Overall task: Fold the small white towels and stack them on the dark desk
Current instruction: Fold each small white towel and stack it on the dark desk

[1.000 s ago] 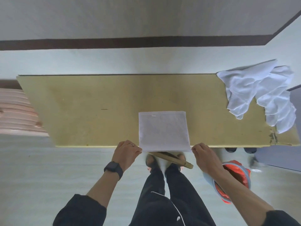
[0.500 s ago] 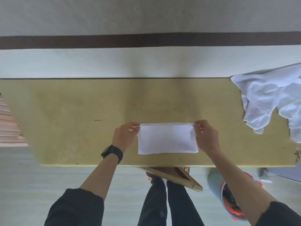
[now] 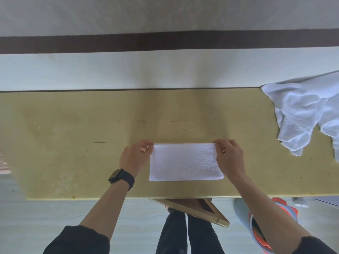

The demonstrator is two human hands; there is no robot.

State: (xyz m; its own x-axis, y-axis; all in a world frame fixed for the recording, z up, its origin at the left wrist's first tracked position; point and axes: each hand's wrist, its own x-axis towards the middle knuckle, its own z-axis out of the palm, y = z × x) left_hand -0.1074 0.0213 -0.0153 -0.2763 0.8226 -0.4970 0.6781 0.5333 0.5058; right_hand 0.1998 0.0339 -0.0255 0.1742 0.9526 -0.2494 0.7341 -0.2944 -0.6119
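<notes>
1. Near the front edge of the table (image 3: pixel 73 143), about midway along it, lies a small white towel (image 3: pixel 185 163), folded into a flat rectangle with its long sides parallel to that edge.
2. The left hand (image 3: pixel 134 158) is at the towel's far left corner, fingers curled in and thumb and fingertips pinching the corner.
3. The right hand (image 3: pixel 230 158) mirrors it at the far right corner, fingers bent and nipping the cloth's top edge, which is drawn straight between the two hands.
4. The towel's near edge rests flat on the tabletop, set back a little from the front edge.
5. At the far right corner of the table sits a crumpled pile of white towels (image 3: pixel 302 114), unfolded and well apart from the folded one, running out of view on the right.
6. A black watch (image 3: pixel 121 177) is on the left wrist.
7. Below the front edge, a wooden frame (image 3: pixel 198 209) juts out from under the table.
</notes>
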